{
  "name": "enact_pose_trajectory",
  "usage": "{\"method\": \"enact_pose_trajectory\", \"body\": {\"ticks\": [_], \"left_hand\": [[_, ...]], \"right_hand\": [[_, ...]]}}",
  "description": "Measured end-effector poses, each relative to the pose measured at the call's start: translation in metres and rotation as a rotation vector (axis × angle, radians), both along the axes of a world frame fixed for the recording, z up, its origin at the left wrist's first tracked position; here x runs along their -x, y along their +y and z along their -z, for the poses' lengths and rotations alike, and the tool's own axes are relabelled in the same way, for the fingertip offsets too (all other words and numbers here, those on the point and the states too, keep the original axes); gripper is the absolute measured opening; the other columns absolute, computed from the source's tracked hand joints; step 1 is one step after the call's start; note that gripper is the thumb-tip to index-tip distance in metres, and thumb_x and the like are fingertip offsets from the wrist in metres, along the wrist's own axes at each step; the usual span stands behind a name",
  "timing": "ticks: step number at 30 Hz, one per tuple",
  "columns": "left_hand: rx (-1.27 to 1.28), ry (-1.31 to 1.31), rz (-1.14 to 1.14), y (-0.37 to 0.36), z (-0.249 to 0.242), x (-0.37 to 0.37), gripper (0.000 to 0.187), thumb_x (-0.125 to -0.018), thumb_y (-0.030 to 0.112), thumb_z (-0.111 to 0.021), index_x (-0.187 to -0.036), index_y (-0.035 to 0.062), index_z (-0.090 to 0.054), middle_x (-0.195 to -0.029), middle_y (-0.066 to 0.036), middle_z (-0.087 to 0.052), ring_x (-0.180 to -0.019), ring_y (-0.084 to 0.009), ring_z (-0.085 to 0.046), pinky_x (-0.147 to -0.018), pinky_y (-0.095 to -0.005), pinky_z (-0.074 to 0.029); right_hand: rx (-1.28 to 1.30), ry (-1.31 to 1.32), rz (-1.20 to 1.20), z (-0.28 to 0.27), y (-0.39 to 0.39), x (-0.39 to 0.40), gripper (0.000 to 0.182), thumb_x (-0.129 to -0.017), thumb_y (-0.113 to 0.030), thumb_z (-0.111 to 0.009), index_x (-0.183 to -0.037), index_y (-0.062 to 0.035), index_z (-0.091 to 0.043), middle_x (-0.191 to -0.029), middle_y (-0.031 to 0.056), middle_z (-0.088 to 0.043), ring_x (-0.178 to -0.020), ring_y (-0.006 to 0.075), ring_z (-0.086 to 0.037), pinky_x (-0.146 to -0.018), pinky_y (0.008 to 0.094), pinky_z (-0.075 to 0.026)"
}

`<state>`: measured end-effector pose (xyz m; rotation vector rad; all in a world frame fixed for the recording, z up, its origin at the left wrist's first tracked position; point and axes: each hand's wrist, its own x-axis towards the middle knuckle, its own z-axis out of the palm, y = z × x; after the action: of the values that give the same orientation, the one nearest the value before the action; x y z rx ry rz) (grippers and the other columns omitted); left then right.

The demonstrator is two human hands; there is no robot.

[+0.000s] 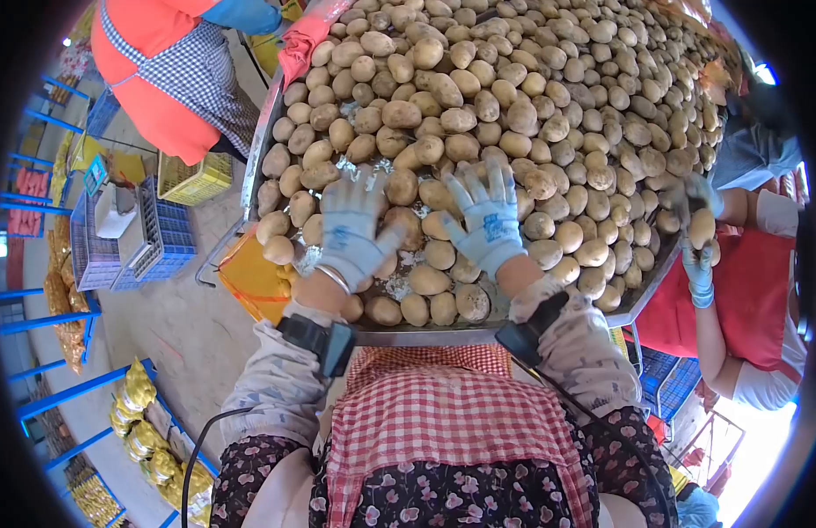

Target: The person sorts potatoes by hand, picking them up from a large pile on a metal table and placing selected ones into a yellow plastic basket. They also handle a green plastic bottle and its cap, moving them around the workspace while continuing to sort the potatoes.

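A broad heap of potatoes (401, 114) covers a metal-rimmed table (417, 337) in front of me. My left hand (353, 231), in a pale blue work glove, lies over the potatoes near the table's front, slightly blurred, fingers spread and thumb pointing right. Level with it, my right hand (489, 220) rests on the heap in a matching glove, its fingers apart. Neither hand is gripping a potato. Between them sit a few potatoes, among them a brown one (402, 227) close to the left thumb. White flakes (397, 286) show in gaps on the tabletop.
At right, a co-worker in a red apron (760, 290) holds a potato (702, 227) in gloved hands. Another person in orange (153, 79) stands at upper left. A yellow crate (194, 179), blue crates (166, 233), a yellow bag (254, 277) and bagged goods (144, 440) lie leftward.
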<state>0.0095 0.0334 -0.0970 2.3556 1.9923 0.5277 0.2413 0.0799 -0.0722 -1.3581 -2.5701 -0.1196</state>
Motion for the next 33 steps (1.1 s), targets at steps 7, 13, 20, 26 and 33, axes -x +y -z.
{"method": "enact_pose_trajectory", "body": {"ticks": [7,13,20,26,33], "left_hand": [[0.182,-0.051,-0.103,-0.048,-0.011,0.008,0.093,-0.070,0.058,-0.065,-0.141,0.0055,-0.036,-0.143,-0.019,-0.036,-0.135,-0.0380,-0.028,-0.113,-0.0517,-0.016],[0.204,-0.004,0.116,-0.041,-0.015,-0.021,0.096,-0.069,0.057,-0.067,-0.142,0.0043,-0.034,-0.146,-0.020,-0.031,-0.137,-0.0404,-0.024,-0.113,-0.0527,-0.014],[0.372,0.042,-0.034,-0.042,-0.058,-0.018,0.088,-0.068,0.052,-0.069,-0.138,0.0068,-0.040,-0.145,-0.021,-0.033,-0.136,-0.0418,-0.025,-0.109,-0.0557,-0.020],[0.394,0.045,0.115,-0.056,-0.029,-0.035,0.082,-0.067,0.049,-0.071,-0.136,0.0135,-0.045,-0.146,-0.018,-0.032,-0.135,-0.0438,-0.025,-0.111,-0.0566,-0.017],[0.089,-0.127,0.145,-0.023,-0.033,-0.048,0.070,-0.075,0.036,-0.066,-0.137,0.0113,-0.044,-0.140,-0.020,-0.037,-0.135,-0.0425,-0.026,-0.110,-0.0533,-0.019]], "right_hand": [[0.222,-0.086,-0.067,0.007,-0.085,-0.048,0.060,-0.085,-0.042,-0.055,-0.134,-0.0093,-0.047,-0.140,0.0145,-0.043,-0.135,0.0408,-0.027,-0.109,0.0536,-0.024],[0.360,0.259,-0.404,-0.004,-0.099,-0.023,0.034,-0.078,-0.027,-0.064,-0.105,-0.0071,-0.061,-0.121,0.0145,-0.054,-0.120,0.0347,-0.045,-0.099,0.0486,-0.037],[0.331,0.070,0.042,-0.007,-0.108,-0.063,0.018,-0.083,-0.025,-0.058,-0.076,-0.0090,-0.061,-0.072,0.0074,-0.062,-0.071,0.0274,-0.062,-0.068,0.0408,-0.048],[0.386,0.177,-0.030,-0.027,-0.085,-0.065,0.021,-0.084,-0.031,-0.057,-0.084,-0.0115,-0.064,-0.075,0.0089,-0.063,-0.075,0.0302,-0.061,-0.068,0.0449,-0.046],[0.051,0.049,0.535,0.001,-0.060,-0.107,0.050,-0.080,-0.043,-0.056,-0.116,-0.0081,-0.057,-0.122,0.0210,-0.050,-0.121,0.0413,-0.038,-0.098,0.0561,-0.033]]}}
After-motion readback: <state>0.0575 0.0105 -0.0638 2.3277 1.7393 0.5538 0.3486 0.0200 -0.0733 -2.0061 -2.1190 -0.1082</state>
